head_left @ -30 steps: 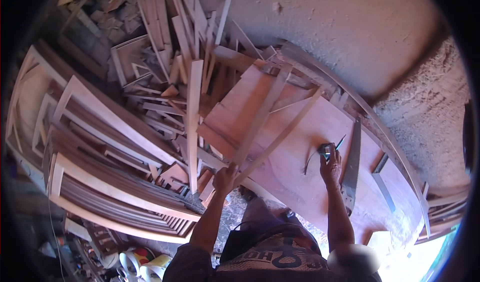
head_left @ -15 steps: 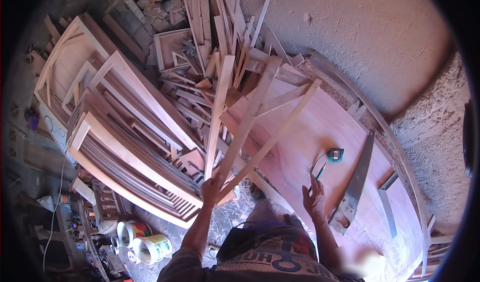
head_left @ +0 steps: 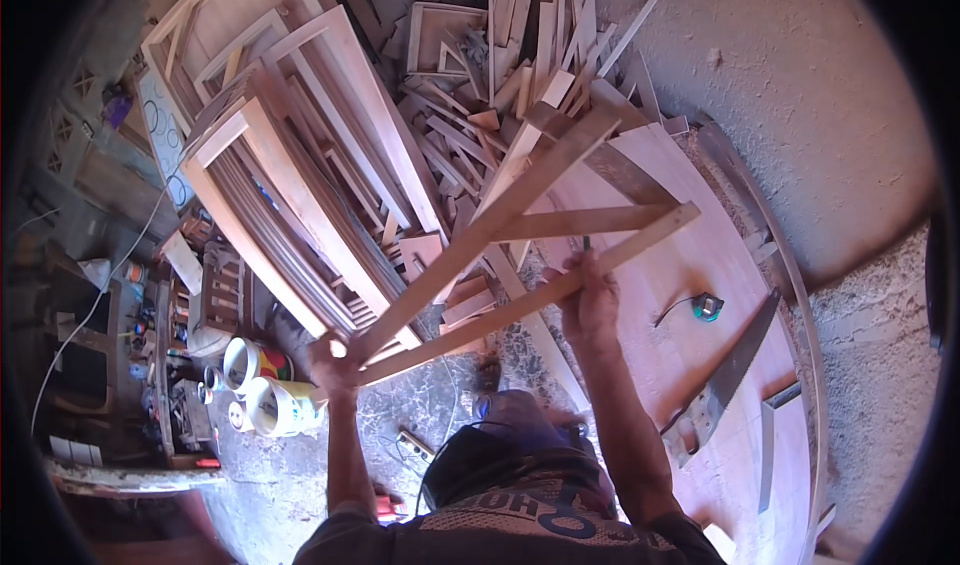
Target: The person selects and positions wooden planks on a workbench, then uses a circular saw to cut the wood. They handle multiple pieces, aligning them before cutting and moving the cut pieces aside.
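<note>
A V-shaped wooden frame with a cross strip between its two long legs is held up in front of me. My left hand is closed round its narrow near end. Along the right leg, my right hand grips the strip, and a pencil pokes up from between its fingers. To the right of that hand, a tape measure with its tongue slightly out rests on the pinkish plywood board. A handsaw lies beyond it on the same board.
Framed wooden panels lean in a stack at the left. A heap of offcuts fills the back, against the wall. Buckets stand on the floor at lower left. An angled metal or wooden piece lies at the board's right.
The pencil has been lifted off the board in my right hand, which has moved up and left onto the frame. My left hand and the frame have swung left. The view has shifted.
</note>
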